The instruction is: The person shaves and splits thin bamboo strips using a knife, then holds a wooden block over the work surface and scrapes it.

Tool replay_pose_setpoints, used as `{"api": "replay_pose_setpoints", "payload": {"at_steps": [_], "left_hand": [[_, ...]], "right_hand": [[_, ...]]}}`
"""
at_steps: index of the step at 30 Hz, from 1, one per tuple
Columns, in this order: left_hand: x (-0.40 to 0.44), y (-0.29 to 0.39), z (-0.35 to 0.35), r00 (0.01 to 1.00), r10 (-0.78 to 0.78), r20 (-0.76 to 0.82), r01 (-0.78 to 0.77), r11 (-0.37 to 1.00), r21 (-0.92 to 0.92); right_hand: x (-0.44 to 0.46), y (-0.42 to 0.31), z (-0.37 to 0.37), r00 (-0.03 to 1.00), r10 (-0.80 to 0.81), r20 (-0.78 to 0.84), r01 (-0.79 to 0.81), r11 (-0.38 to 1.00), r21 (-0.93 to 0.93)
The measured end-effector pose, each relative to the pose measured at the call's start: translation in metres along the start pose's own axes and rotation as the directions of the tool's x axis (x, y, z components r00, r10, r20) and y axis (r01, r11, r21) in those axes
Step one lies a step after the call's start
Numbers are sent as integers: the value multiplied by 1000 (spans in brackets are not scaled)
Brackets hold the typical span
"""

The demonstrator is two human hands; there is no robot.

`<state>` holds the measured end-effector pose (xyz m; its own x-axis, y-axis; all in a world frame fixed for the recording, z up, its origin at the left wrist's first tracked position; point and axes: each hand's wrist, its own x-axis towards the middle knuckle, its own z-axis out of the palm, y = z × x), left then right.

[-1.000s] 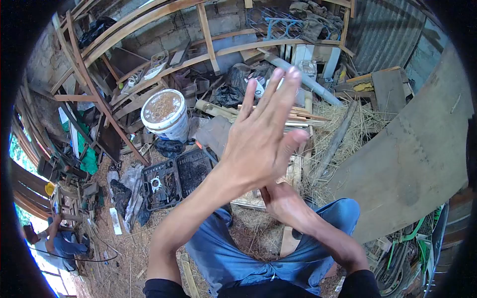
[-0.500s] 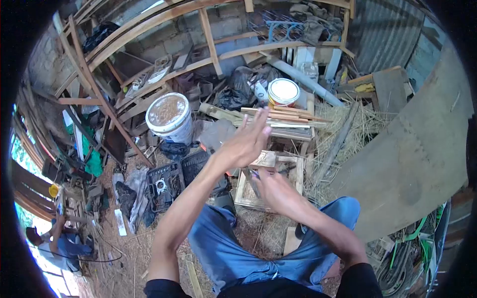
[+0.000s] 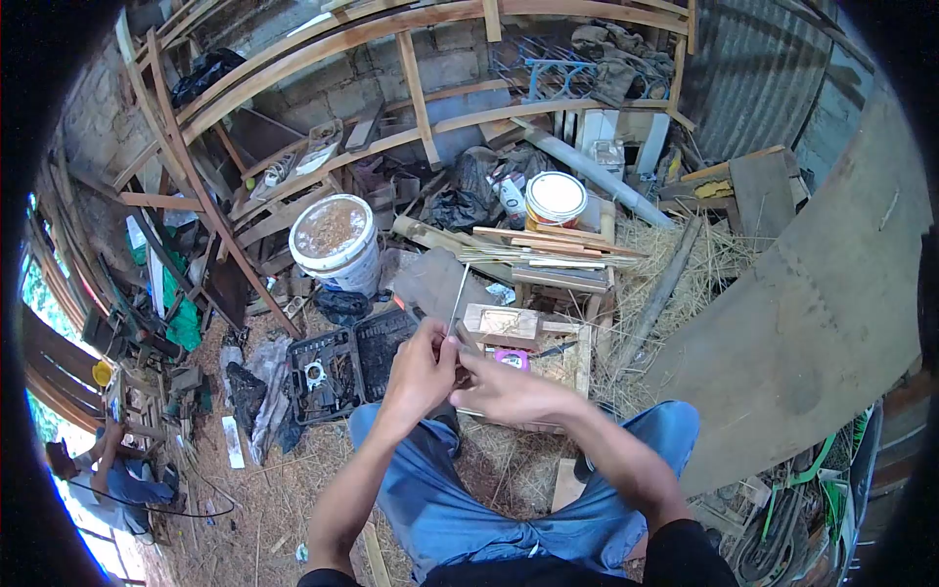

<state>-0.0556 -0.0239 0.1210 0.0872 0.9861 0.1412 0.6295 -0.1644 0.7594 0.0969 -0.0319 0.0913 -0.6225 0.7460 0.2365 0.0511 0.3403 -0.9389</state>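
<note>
My left hand (image 3: 421, 372) is closed in a pinch on a thin, light-coloured stick (image 3: 460, 293) that points up and away. Right beside it, my right hand (image 3: 514, 389) is closed around a flat grey tool (image 3: 466, 338), largely hidden by the fingers; its kind is unclear. Both hands meet just above my knees. Beyond them, a wooden block (image 3: 502, 323) with a rectangular outline on its face lies on a low wooden frame (image 3: 584, 362). A pink tape measure (image 3: 511, 359) and a slim dark tool (image 3: 558, 349) are on that frame too.
An open black tool case (image 3: 328, 372) lies left on the littered floor. Two buckets, one sawdust-topped (image 3: 335, 233) and one white-lidded (image 3: 557, 199), stand behind. Stacked wood strips (image 3: 558, 248) lie ahead; a large sheet (image 3: 812, 323) leans right. Another person (image 3: 127, 479) works far left.
My left hand has come down and back from its raised, flat pose and now pinches the thin stick. My right hand has shifted left to meet it, uncovering the tape measure.
</note>
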Motion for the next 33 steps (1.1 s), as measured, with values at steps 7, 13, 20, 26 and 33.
{"api": "replay_pose_setpoints", "payload": {"at_steps": [7,13,20,26,33], "left_hand": [[-7,-11,-7,978,193,-77,-176,966,187],[-10,-16,-20,972,229,48,-234,936,264],[-9,-14,-21,973,204,109,-228,924,306],[-10,-10,-24,961,212,179,-269,869,414],[-6,-2,-30,923,296,247,-382,783,491]], "right_hand": [[38,193,-75,764,452,-460,-640,439,-631],[42,227,-97,687,671,-280,-558,240,-795],[25,242,-85,813,531,-239,-475,367,-799],[11,182,-102,686,534,-494,-723,426,-544],[-22,-7,-152,721,519,-459,-455,855,250]]}}
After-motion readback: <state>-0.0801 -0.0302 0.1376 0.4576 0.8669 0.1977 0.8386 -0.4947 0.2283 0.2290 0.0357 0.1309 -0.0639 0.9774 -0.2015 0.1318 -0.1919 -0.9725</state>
